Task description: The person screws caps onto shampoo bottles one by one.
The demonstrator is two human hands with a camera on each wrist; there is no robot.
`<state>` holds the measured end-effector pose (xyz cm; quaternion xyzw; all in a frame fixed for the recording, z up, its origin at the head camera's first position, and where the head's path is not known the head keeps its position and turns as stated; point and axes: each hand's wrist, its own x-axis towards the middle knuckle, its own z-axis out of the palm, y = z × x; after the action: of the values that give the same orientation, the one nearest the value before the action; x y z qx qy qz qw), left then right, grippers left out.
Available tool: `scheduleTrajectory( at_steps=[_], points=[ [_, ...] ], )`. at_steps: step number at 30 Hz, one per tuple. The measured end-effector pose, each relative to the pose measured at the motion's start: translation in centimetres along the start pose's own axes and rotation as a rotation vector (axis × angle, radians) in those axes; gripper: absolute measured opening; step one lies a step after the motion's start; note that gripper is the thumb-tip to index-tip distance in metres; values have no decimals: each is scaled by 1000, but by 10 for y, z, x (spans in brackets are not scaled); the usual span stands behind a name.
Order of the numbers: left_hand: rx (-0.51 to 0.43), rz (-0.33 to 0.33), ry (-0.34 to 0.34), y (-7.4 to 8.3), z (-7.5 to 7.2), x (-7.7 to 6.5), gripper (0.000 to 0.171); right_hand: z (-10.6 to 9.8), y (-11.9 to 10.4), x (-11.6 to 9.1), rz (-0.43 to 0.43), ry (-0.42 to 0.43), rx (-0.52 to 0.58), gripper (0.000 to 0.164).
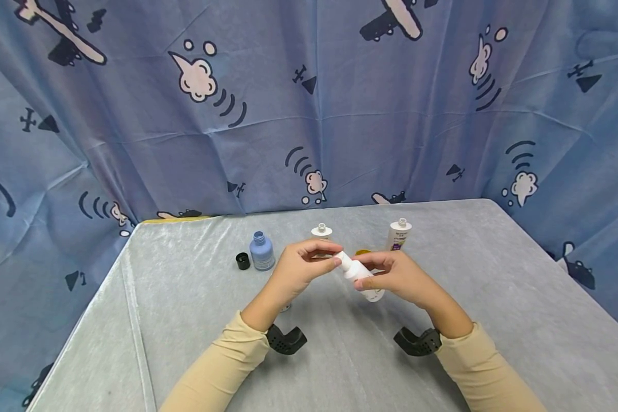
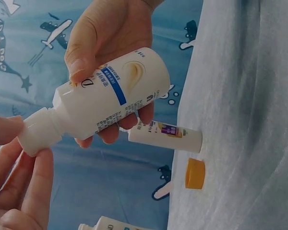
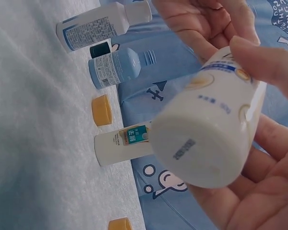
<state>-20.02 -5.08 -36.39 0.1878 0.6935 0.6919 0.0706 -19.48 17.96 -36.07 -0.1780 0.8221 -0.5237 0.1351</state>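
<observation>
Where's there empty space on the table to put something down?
The grey table has a wide bare patch on the right, between the right hand and the right edge. Another lies left, between the black cap and the left edge. Middle's crowded: blue bottle, yellow cap, white bottles, left hand.

Grey table [image 1: 185, 309]: blue bottle [image 1: 262, 253], white bottles [image 1: 399, 233], caps [image 1: 242, 261].

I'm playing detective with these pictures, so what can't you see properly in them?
Stamp on the base of the held bottle, right wrist view: too blurred to read.
Yellow cap, head view: the right hand hides its lower part.
White bottle, left wrist view: the bottom edge cuts it off.
Label print on the blue bottle, head view: too small to read.
</observation>
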Motion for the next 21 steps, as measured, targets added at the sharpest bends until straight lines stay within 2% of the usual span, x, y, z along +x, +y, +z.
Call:
scheduleTrajectory(
  at_steps=[8,12,17,21],
  points=[
    [-15,20,-58,1,-1,0,41,1,2,1,-4,-9,34,48],
    [-39,5,-20,2,-2,1,44,2,3,2,-16,-10,37,48],
    [0,-25,53,1,-2,2,33,2,3,2,-10,-4,34,49],
    [24,-39,54,0,-1,2,27,2,2,2,-6,-5,28,49]
  ],
)
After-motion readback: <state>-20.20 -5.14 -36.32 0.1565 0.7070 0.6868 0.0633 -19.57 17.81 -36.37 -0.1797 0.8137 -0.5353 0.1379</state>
